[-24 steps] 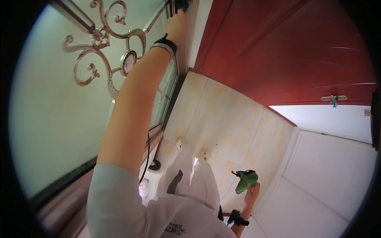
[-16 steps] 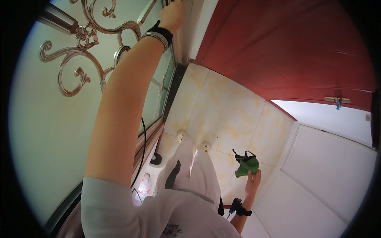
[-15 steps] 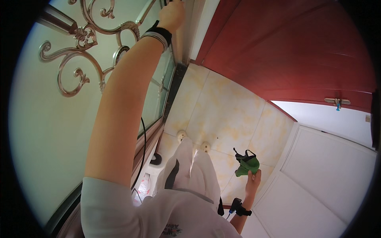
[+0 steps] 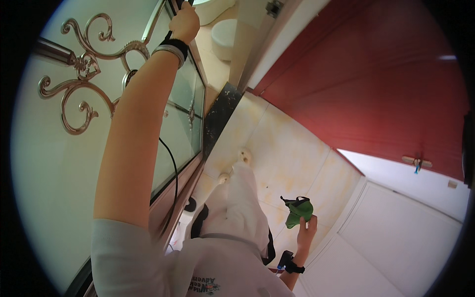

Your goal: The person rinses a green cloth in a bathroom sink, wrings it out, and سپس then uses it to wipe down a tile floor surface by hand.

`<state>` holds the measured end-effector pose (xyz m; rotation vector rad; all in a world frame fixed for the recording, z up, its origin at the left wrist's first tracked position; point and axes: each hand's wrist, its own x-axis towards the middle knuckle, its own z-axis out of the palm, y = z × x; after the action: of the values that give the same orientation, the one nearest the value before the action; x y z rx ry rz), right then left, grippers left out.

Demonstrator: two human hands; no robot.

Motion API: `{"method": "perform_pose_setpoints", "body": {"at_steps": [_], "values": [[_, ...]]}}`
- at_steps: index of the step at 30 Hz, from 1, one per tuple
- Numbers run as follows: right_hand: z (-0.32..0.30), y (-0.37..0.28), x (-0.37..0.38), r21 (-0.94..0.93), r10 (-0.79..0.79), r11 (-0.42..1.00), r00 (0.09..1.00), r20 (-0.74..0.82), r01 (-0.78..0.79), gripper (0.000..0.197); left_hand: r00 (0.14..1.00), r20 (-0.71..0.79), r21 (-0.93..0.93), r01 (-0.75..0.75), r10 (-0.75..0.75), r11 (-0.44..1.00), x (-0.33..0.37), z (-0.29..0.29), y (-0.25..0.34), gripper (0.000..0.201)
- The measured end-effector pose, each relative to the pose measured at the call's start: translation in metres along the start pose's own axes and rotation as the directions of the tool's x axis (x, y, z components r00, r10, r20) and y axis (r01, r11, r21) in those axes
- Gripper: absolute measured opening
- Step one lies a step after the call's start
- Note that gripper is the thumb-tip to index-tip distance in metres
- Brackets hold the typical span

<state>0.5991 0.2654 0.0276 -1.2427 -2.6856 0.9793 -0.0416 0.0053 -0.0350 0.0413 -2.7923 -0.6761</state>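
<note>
My left arm reaches up and forward, and my left hand (image 4: 185, 23) is closed round a dark handle (image 4: 179, 4) on the edge of a glass door (image 4: 59, 168) with silvery scrollwork. Low on the right, my right hand (image 4: 307, 229) pinches a small green cloth thing with black straps (image 4: 300, 213), which hangs above the floor; its exact kind I cannot make out. Both wrists wear black bands, with a small dark device at the right one.
Beyond the doorway stands a round white stool-like object (image 4: 225, 39). A dark stone threshold (image 4: 220, 116) crosses the pale tiled floor (image 4: 277, 148). A red door (image 4: 366, 84) with a metal handle is at right, above white panels (image 4: 396, 237). A black cable (image 4: 174, 163) hangs by my left arm.
The glass door has slid or swung left with my left hand on it, widening the gap and showing the room beyond. One foot has stepped forward. My right hand still holds the green thing.
</note>
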Motion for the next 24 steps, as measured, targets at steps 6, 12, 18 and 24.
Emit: {"method": "perform_pose_setpoints", "body": {"at_steps": [6,12,18,24], "values": [[0.014,-0.053,0.152,0.036,-0.162,0.987,0.984,0.081,0.159,0.017,0.986,-0.042,0.063,0.164,-0.161,0.985,0.045,0.001,0.011,0.026],[0.099,-0.179,0.4,0.229,-0.348,0.934,0.852,0.392,0.276,0.025,0.914,-0.074,0.172,0.406,-0.4,0.897,0.104,0.01,0.015,0.023],[0.2,-0.387,0.559,0.319,-0.559,0.828,0.628,0.542,0.461,0.023,0.857,-0.188,0.357,0.515,-0.48,0.779,0.149,0.006,-0.038,0.024],[0.254,-0.487,0.637,0.385,-0.665,0.741,0.517,0.539,0.551,0.025,0.79,-0.264,0.396,0.612,-0.553,0.685,0.178,0.008,-0.075,0.026]]}}
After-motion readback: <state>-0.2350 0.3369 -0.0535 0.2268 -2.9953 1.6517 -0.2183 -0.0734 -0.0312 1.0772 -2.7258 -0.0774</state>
